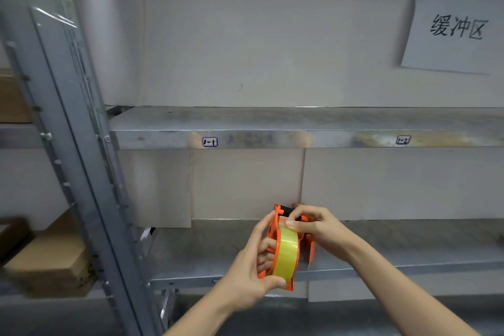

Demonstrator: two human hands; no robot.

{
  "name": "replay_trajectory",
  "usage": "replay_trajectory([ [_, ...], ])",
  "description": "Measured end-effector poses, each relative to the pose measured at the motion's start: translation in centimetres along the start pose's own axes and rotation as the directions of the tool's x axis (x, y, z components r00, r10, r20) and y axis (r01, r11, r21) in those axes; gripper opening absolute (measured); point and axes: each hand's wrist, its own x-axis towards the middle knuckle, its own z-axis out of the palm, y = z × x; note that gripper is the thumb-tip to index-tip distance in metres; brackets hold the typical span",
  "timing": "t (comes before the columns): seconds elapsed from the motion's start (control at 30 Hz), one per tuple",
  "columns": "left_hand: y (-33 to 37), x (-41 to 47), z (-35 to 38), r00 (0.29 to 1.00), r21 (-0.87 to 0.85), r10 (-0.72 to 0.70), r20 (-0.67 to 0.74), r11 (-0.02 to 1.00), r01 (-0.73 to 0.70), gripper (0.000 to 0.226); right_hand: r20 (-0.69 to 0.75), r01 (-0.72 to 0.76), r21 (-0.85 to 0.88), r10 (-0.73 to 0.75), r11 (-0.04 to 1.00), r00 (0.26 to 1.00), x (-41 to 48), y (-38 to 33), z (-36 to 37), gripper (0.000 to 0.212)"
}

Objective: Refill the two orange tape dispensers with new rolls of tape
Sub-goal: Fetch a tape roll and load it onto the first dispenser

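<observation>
At about 9 o'clock in the view stands a grey post (68, 161) of the metal rack, and behind it, at 8 o'clock, lie some brown boxes (46, 262). They have no part in the work.

Lower, near 6 o'clock, comes the left hand (252, 267). It is closed around the lower part of the orange dispenser (275, 229), with the thumb on the near edge and the fingers behind the frame. I think it holds the tool like this to keep it steady while the other hand works. The dispenser is in the air, in front of the lower shelf (381, 243), not resting on it.

In the dispenser sits a roll (286, 251) of yellowish clear tape, seen edge-on. It seems already seated on the hub, so for this dispenser the loading looks nearly done.

To the right, the right hand (316, 226) pinches narrowly at the top of the roll, near the black roller (286, 210). Probably it takes the free end of the tape to lead it over the roller toward the cutter; the end itself is too thin to see.

The second dispenser is not in view.

At 2 o'clock a paper sign (452, 30) hangs on the wall. The upper shelf (300, 128) crosses the view at the middle.
</observation>
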Motion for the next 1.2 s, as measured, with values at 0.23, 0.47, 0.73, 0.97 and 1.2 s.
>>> replay_trajectory([
  [0.23,0.4,-0.6,-0.1,1.000,0.037,0.023,0.015,0.999,-0.023,0.109,-0.124,-0.006,-0.080,-0.004,0.997,0.992,-0.6,0.3,-0.3,0.018],
  [0.47,1.3,0.2,0.0,1.000,0.157,0.016,0.022,0.987,-0.019,0.098,-0.301,0.035,-0.247,-0.111,0.968,0.947,-1.2,-0.5,-0.5,0.012],
  [0.73,2.0,1.1,0.4,0.997,0.160,-0.012,0.074,0.987,0.000,0.096,-0.442,-0.056,-0.336,-0.105,0.940,0.891,-1.3,-0.7,-0.6,0.018],
  [0.97,2.5,1.8,1.1,0.993,0.165,-0.047,0.106,0.986,0.029,0.091,-0.485,-0.054,-0.411,-0.169,0.910,0.858,-1.7,-1.6,-0.8,0.020],
  [1.2,2.5,2.7,1.9,0.993,0.058,-0.038,0.115,0.998,0.032,0.087,-0.491,-0.048,-0.505,-0.241,0.862,0.837,-1.7,-3.0,-0.8,0.018],
])
